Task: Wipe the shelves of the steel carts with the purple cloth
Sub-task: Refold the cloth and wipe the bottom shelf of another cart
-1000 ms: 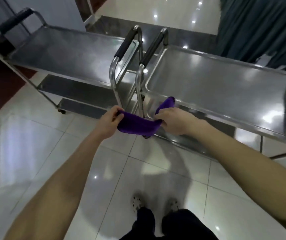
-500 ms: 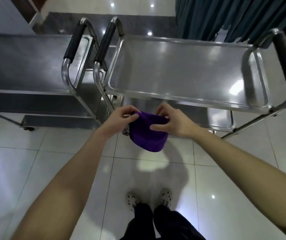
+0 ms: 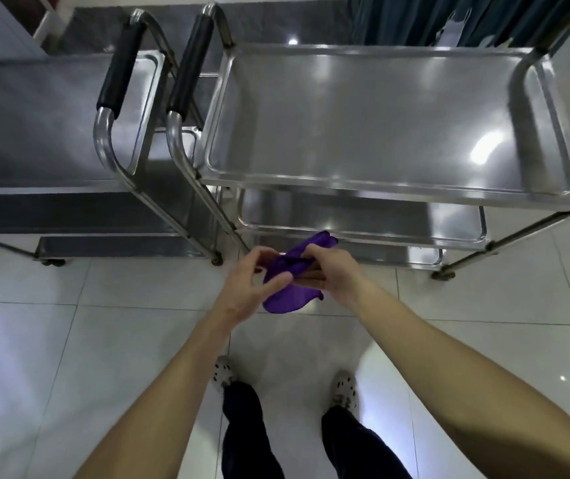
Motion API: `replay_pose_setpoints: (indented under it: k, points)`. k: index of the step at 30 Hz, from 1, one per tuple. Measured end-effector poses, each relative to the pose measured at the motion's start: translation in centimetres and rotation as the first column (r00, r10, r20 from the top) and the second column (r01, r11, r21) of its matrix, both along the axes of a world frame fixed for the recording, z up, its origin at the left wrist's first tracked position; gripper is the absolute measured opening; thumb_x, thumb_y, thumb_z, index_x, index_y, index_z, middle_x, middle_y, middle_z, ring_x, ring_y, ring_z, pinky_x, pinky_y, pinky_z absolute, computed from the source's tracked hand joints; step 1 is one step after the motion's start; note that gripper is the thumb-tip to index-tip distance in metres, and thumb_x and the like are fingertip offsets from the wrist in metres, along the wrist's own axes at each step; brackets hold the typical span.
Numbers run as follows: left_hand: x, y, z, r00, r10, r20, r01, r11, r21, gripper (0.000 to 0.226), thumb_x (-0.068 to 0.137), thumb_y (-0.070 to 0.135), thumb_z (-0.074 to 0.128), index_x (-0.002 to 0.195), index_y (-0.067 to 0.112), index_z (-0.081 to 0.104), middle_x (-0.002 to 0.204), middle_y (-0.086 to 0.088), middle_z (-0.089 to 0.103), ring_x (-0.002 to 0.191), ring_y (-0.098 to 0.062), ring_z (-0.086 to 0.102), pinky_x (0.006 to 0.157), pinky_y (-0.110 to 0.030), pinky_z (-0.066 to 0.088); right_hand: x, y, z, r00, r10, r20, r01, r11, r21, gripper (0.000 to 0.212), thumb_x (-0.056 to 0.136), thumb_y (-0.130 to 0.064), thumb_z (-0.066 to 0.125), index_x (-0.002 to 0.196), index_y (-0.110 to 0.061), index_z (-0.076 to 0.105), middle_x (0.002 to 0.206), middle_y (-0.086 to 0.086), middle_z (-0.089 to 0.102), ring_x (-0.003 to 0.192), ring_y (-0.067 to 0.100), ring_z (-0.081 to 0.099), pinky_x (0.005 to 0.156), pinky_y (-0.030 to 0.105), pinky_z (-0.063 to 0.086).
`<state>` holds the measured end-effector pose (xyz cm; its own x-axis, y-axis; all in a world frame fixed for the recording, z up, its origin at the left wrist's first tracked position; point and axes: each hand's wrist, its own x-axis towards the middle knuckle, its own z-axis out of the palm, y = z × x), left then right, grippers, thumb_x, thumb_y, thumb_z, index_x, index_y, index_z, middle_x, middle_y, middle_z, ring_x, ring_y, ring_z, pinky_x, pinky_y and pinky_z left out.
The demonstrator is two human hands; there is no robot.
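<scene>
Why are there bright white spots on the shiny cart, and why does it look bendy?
Head view: lights glare off the right cart's top shelf and the floor tiles; the wide-angle lens bows the shelf's straight edges; the left cart looks dimmer and smeared.

The scene was lit from overhead. Lamps were mirrored as white glare patches on the top shelf of the right cart (image 3: pixel 380 115) and as small spots on the floor tiles (image 3: pixel 69 340) below it. The shelves beneath it were left shadowed. Its rails were bowed by wide-angle distortion, and fine detail was slightly blurred.
</scene>
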<state>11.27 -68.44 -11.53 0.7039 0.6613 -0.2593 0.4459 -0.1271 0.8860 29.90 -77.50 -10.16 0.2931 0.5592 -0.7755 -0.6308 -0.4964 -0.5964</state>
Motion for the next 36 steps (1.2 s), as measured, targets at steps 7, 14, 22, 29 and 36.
replay_pose_setpoints:
  k: [7, 14, 22, 29, 36]
  points:
    - [-0.7, 5.6, -4.5, 0.997, 0.054, 0.063, -0.045, 0.989, -0.140, 0.028, 0.095, 0.017, 0.075, 0.122, 0.023, 0.068, 0.109, -0.005, 0.075, 0.100, -0.018, 0.069, 0.099, -0.052, 0.057, -2.9, 1.4, -4.9, 0.975, -0.183, 0.128, 0.175, 0.982, 0.071, 0.024, 0.101, -0.020, 0.061, 0.110, -0.002, 0.073, 0.096, 0.012, 0.081, 0.076, 0.027, 0.077, 0.071, 0.037, 0.059]
    - [-1.2, 11.3, -11.0, 0.998, 0.057, -0.017, -0.057, 0.832, -0.551, 0.041, 0.078, 0.025, 0.066, 0.119, 0.018, 0.073, 0.103, 0.000, 0.077, 0.094, -0.014, 0.072, 0.083, -0.028, 0.056, -2.8, 3.8, -13.5, 0.953, -0.039, 0.301, 0.015, 0.996, 0.084, 0.065, 0.073, -0.019, 0.074, 0.136, -0.029, 0.060, 0.103, 0.005, 0.074, 0.067, 0.021, 0.065, 0.056, 0.030, 0.042]
    - [-0.5, 13.4, -27.3, 0.966, 0.238, -0.097, -0.254, 0.834, -0.490, 0.024, 0.094, 0.012, 0.068, 0.118, 0.016, 0.068, 0.109, -0.008, 0.077, 0.101, -0.024, 0.069, 0.077, -0.032, 0.054, -2.1, 5.3, -28.2, 0.956, -0.034, 0.290, -0.003, 0.992, 0.125, 0.020, 0.093, -0.006, 0.076, 0.112, -0.009, 0.077, 0.089, -0.005, 0.079, 0.080, 0.009, 0.074, 0.067, 0.016, 0.055]
    - [2.9, 15.4, -42.1, 0.951, 0.308, 0.011, -0.280, 0.878, -0.388, 0.029, 0.097, 0.015, 0.064, 0.106, 0.041, 0.057, 0.120, -0.011, 0.068, 0.107, -0.030, 0.066, 0.084, -0.045, 0.052, 0.5, 7.4, -42.5, 0.890, 0.022, 0.456, -0.068, 0.994, 0.084, 0.005, 0.093, -0.017, 0.077, 0.097, -0.016, 0.079, 0.077, -0.005, 0.072, 0.065, 0.008, 0.064, 0.058, 0.019, 0.049]
    - [7.1, 18.9, -55.9, 0.970, 0.231, 0.074, -0.224, 0.970, -0.094, 0.018, 0.106, 0.016, 0.066, 0.110, 0.029, 0.054, 0.100, 0.005, 0.067, 0.083, -0.003, 0.066, 0.064, -0.016, 0.052, 4.1, 10.5, -55.1, 0.593, 0.199, 0.780, -0.199, 0.975, -0.097, 0.036, 0.098, -0.038, 0.068, 0.128, -0.018, 0.064, 0.112, -0.004, 0.073, 0.099, 0.014, 0.070, 0.080, 0.030, 0.056]
